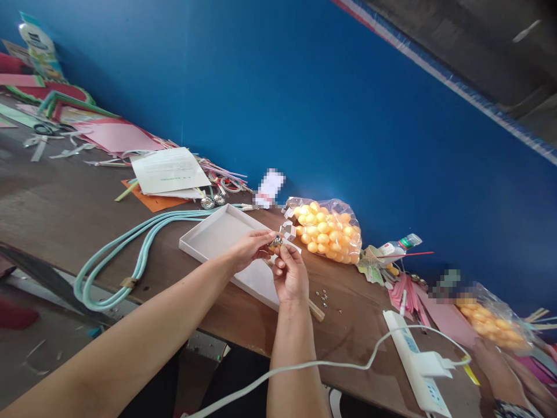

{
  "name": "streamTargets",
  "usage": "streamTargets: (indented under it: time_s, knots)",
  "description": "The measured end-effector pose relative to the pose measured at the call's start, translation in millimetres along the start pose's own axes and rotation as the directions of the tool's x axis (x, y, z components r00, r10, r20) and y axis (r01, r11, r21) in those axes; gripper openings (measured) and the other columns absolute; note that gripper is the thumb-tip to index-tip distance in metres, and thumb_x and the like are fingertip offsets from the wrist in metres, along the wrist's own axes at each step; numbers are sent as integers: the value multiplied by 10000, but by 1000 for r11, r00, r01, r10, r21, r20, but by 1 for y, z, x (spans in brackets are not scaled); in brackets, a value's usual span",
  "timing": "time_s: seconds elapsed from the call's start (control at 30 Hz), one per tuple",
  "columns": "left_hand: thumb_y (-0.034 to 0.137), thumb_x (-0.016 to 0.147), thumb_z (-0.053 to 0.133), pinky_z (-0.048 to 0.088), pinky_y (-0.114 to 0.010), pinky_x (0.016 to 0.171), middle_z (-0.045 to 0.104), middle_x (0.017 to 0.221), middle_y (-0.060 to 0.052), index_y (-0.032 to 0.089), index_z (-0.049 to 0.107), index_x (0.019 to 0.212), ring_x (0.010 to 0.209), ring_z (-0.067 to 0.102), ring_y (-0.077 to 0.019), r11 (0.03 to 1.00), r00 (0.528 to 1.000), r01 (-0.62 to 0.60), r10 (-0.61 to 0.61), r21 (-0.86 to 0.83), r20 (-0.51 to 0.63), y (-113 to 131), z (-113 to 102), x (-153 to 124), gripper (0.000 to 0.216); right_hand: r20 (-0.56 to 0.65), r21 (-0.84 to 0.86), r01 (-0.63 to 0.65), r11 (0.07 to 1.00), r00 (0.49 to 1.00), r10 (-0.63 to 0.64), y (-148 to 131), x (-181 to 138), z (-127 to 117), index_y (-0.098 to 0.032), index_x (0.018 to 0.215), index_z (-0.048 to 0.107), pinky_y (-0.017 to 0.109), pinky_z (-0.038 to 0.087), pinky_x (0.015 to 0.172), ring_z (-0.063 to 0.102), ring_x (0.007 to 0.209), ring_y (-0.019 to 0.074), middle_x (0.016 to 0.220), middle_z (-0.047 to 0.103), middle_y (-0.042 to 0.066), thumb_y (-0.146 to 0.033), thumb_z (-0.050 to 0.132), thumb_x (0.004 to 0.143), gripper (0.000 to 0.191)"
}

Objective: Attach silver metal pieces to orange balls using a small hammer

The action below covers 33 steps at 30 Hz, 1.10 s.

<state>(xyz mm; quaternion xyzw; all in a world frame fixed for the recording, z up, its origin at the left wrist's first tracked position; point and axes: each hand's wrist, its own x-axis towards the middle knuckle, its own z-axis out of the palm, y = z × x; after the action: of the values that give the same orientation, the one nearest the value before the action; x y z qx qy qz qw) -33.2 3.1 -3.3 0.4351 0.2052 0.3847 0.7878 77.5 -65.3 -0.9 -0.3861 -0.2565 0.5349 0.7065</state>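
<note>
In the head view my left hand (251,249) and my right hand (290,274) meet above a shallow white box lid (206,232). Between their fingertips is a small shiny silver ball (275,241) with an orange-yellow patch on its underside; both hands pinch it, and the fingers cover part of it. Partly hidden by my right forearm, a pale stick (317,310) lies on the table. Several tiny shiny metal bits (322,297) are scattered to the right of that forearm.
Looped light-blue cords (143,255) lie left of the lid, near two silver balls (213,201). A bag of orange balls (326,229) stands against the blue wall. A white cable crosses my right forearm to a power strip (411,354). Another person's arm (500,371) is at right.
</note>
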Motion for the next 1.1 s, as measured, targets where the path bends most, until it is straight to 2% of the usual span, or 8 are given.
streamTargets:
  time_s: [0.9, 1.1]
  knots:
    - [439, 701, 717, 444, -228, 594, 632, 718, -56, 114, 690, 997, 625, 571, -113, 1000, 1000, -14, 14, -19, 2, 0, 1, 0, 441, 22, -27, 24, 999, 999, -24, 1, 1, -1, -175, 762, 618, 96, 287, 371, 413, 445, 6, 670, 662, -28, -235, 791, 637, 223]
    - [449, 689, 723, 443, -237, 600, 634, 742, -59, 111, 693, 989, 636, 573, -117, 1000, 1000, -19, 19, 1, -16, 1, 2, 0, 454, -4, -68, 61, 996, 998, -61, 2, 0, 0, -177, 774, 610, 105, 303, 377, 428, 444, 13, 662, 665, -25, -239, 788, 639, 233]
